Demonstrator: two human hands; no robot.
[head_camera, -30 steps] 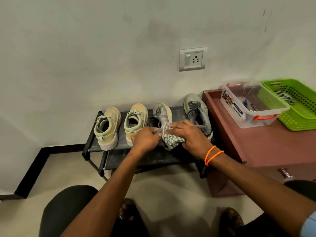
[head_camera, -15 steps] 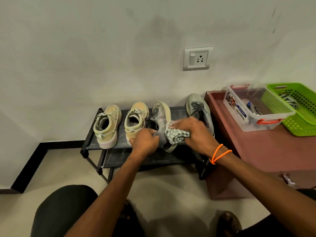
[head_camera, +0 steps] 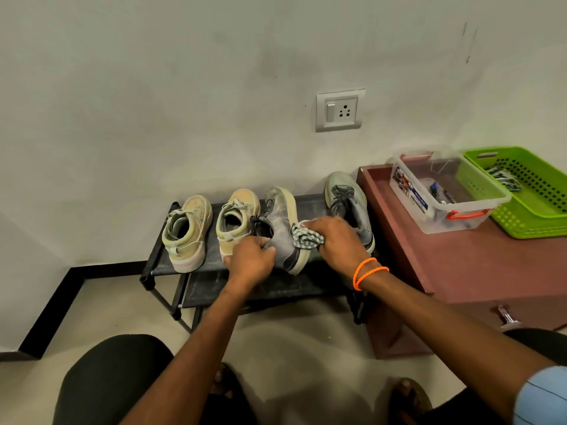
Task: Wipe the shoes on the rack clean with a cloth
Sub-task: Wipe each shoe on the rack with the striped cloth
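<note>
the left hand (head_camera: 250, 256) is curled around the heel collar of a grey sneaker (head_camera: 283, 228), fingers closed over the rim of its opening, holding the shoe tipped onto its side so the pale sole faces right. the right hand (head_camera: 336, 240) is bunched tight around a checked cloth (head_camera: 306, 237), its fingers pressing the cloth against the sneaker's side and sole edge; a crumpled fold of cloth pokes out just left of those fingers. two orange bands (head_camera: 368, 271) circle the right wrist.

the grey sneaker sits on the top shelf of a black shoe rack (head_camera: 159, 265), between the two hands. just left of the left hand's fingers stands a tan sneaker (head_camera: 237, 217), touching or nearly touching the grey one, and further left its matching tan sneaker (head_camera: 187, 233). just beyond the right hand's fingers, partly hidden by them, stands a second grey sneaker (head_camera: 346, 197) with dark laces, upright at the rack's right end.

right of the right hand, a reddish-brown cabinet (head_camera: 460, 265) bears a clear plastic box (head_camera: 441, 188) with orange handles and, touching it, a green perforated basket (head_camera: 534, 197) with a checked cloth inside. a wall socket (head_camera: 340, 110) sits above the hands.
</note>
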